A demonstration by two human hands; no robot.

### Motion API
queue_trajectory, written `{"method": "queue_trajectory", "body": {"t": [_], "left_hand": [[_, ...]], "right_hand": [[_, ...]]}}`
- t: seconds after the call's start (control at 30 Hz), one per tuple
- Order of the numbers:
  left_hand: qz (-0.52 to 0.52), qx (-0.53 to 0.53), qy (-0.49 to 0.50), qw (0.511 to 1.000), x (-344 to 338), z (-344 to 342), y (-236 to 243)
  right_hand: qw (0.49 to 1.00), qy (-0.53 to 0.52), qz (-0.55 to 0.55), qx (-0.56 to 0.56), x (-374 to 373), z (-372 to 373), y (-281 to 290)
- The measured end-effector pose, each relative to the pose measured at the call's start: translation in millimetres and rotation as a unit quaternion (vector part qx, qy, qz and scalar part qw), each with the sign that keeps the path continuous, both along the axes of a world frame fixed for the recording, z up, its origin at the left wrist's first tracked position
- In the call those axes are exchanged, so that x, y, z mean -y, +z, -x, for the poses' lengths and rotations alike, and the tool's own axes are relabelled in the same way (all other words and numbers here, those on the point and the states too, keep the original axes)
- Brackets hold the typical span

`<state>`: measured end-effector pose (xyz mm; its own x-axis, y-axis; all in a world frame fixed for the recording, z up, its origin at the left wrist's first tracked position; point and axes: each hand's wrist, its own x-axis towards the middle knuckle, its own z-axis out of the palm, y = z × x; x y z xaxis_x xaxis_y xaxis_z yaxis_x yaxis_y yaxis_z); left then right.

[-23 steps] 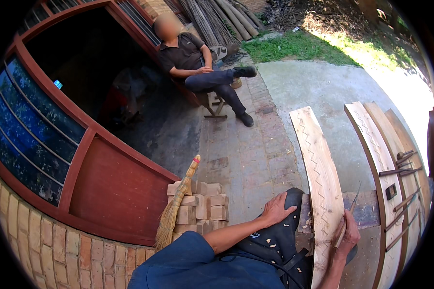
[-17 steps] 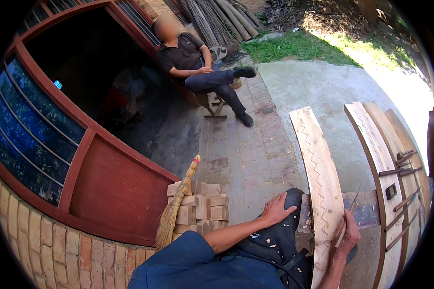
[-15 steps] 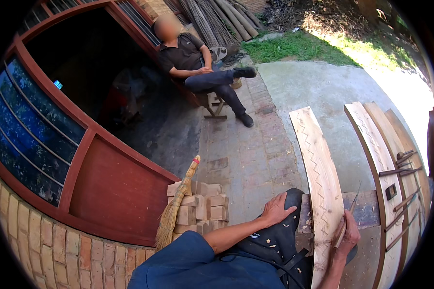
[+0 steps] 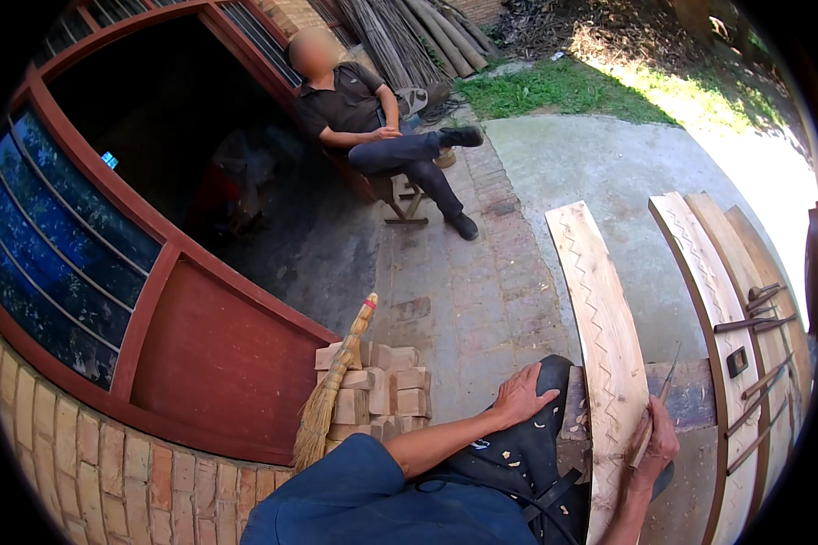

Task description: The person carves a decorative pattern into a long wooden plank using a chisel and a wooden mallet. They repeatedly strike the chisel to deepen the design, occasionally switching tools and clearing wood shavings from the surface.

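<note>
My left hand (image 4: 523, 397) lies flat on my knee, which is dark-trousered and dotted with wood chips; its fingers are stretched out and hold nothing. A long pale wooden board (image 4: 602, 313) with a zigzag line along it runs away from me, just right of that knee. On the board's right edge, my right hand (image 4: 660, 440) is closed around a slim pointed tool (image 4: 667, 383) with what looks like a wooden handle. The tool's thin tip points up and away from me. Part of the handle is hidden by the fingers.
At right, another zigzag-marked board (image 4: 691, 238) and further planks carry several hand tools (image 4: 760, 380) and a small dark block (image 4: 737, 362). A straw broom (image 4: 323, 411) leans on stacked wooden blocks (image 4: 384, 392) at left. A person (image 4: 354, 109) sits by the doorway.
</note>
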<state>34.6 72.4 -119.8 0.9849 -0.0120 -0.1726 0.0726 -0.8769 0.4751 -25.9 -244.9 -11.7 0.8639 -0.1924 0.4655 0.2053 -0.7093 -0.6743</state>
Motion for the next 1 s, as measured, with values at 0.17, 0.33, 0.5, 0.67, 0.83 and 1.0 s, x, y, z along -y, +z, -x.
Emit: {"method": "queue_trajectory", "body": {"t": [0.17,0.33,0.5,0.67,0.83,1.0], "left_hand": [[0.004,0.002,0.002,1.0,0.9,0.0,0.9],[0.0,0.005,0.003,1.0,0.6,0.5,1.3],[0.005,0.017,0.003,1.0,0.5,1.1,1.3],[0.004,0.02,0.002,1.0,-0.1,1.4,-1.3],[0.004,0.022,0.002,1.0,-0.7,1.1,-2.7],[0.007,0.016,0.004,1.0,0.1,1.0,0.9]], "right_hand": [[1.0,0.006,0.011,0.005,1.7,-0.2,0.1],[1.0,0.007,0.017,0.002,1.9,0.5,-0.7],[1.0,0.005,0.025,0.005,3.3,0.3,-3.2],[1.0,0.005,0.023,0.002,3.6,0.4,-4.5],[1.0,0.0,0.017,-0.004,2.8,0.3,-4.4],[1.0,-0.001,0.013,-0.006,1.5,0.1,-0.7]]}}
